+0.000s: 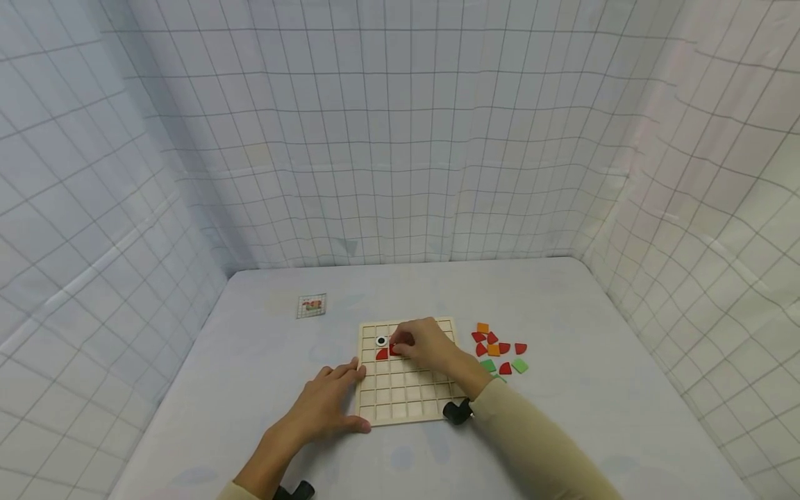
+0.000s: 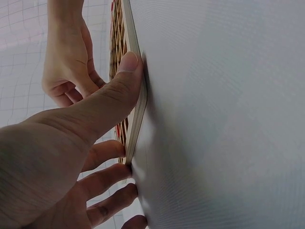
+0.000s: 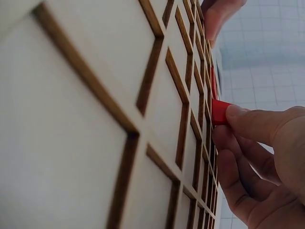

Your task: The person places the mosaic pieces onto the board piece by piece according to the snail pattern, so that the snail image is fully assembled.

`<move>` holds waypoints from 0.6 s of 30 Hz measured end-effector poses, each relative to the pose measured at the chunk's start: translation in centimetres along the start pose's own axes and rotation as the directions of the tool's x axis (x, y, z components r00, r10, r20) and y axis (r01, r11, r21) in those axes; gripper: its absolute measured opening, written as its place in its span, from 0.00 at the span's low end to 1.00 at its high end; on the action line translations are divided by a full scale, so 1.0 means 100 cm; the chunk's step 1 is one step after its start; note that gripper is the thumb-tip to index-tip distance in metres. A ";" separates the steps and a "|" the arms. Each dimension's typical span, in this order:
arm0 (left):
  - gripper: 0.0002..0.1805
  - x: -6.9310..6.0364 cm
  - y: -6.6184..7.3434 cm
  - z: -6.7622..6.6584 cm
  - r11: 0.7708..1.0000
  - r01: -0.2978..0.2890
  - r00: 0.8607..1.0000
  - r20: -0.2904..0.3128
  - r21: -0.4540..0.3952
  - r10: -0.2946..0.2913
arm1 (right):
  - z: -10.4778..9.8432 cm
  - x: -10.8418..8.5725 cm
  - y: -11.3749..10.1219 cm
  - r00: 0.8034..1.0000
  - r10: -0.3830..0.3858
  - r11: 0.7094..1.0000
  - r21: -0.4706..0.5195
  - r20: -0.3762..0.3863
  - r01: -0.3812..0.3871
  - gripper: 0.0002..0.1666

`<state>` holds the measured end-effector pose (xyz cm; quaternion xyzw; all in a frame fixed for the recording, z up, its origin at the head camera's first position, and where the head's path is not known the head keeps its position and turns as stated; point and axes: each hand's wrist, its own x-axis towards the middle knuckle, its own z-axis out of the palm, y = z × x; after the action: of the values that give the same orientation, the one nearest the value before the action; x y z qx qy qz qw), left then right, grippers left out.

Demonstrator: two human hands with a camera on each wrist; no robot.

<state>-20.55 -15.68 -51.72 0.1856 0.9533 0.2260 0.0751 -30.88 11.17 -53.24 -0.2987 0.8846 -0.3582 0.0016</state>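
A pale wooden grid board lies on the table, divided into many square cells. My right hand is over its upper part and pinches a red tile between thumb and fingers, low over a cell. Just left of it, a red quarter-round tile sits in one cell, and a white disc with a black dot is in the cell above. My left hand rests at the board's lower left corner. Its thumb touches the near edge and its spread fingers touch the left edge.
Several loose red quarter-round tiles, orange squares and green tiles lie right of the board. A small grid card with a coloured picture lies at the back left. Grid-patterned white curtains surround the table.
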 end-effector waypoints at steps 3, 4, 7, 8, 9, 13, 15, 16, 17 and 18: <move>0.59 -0.001 0.000 0.000 1.000 0.002 1.000 -0.001 0.001 -0.002 | 0.000 -0.001 -0.003 1.000 0.011 1.000 -0.006 -0.006 -0.011 0.03; 0.59 0.000 0.000 0.000 1.000 0.001 1.000 -0.001 0.002 -0.001 | -0.001 -0.001 -0.003 1.000 0.013 1.000 -0.008 -0.008 -0.013 0.03; 0.59 0.000 -0.001 0.000 1.000 -0.002 1.000 -0.001 0.006 0.002 | -0.002 -0.001 -0.006 0.999 0.033 0.999 -0.012 -0.004 -0.033 0.04; 0.59 0.000 -0.001 0.001 1.000 -0.002 1.000 -0.001 0.008 0.002 | -0.002 -0.001 -0.006 0.999 0.041 0.999 -0.014 -0.002 -0.041 0.04; 0.59 0.000 -0.001 0.001 1.000 -0.002 1.000 0.000 0.008 0.002 | -0.002 -0.001 -0.007 0.999 0.050 0.999 -0.014 0.001 -0.050 0.04; 0.59 0.001 -0.002 0.001 1.000 0.002 1.000 0.001 0.014 -0.002 | -0.003 -0.001 -0.007 0.997 0.076 0.997 -0.007 0.012 -0.076 0.02; 0.59 0.001 -0.001 0.001 1.000 0.005 1.000 0.002 0.017 -0.005 | -0.003 -0.001 -0.007 0.996 0.084 0.996 -0.004 0.015 -0.084 0.02; 0.59 0.001 -0.001 0.001 1.000 0.005 1.000 0.002 0.017 -0.005 | -0.002 -0.001 -0.007 0.996 0.087 0.996 -0.006 0.014 -0.087 0.02; 0.59 0.001 -0.001 0.001 1.000 0.005 1.000 0.002 0.016 -0.005 | -0.002 -0.001 -0.007 0.996 0.090 0.996 -0.012 0.012 -0.090 0.03; 0.59 0.001 -0.001 0.001 1.000 0.005 1.000 0.003 0.013 -0.005 | -0.001 -0.001 -0.008 0.996 0.091 0.996 -0.018 0.010 -0.090 0.03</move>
<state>-20.66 -15.67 -51.90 0.1838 0.9551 0.2196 0.0757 -30.43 10.87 -52.68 -0.2601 0.9004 -0.3483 0.0197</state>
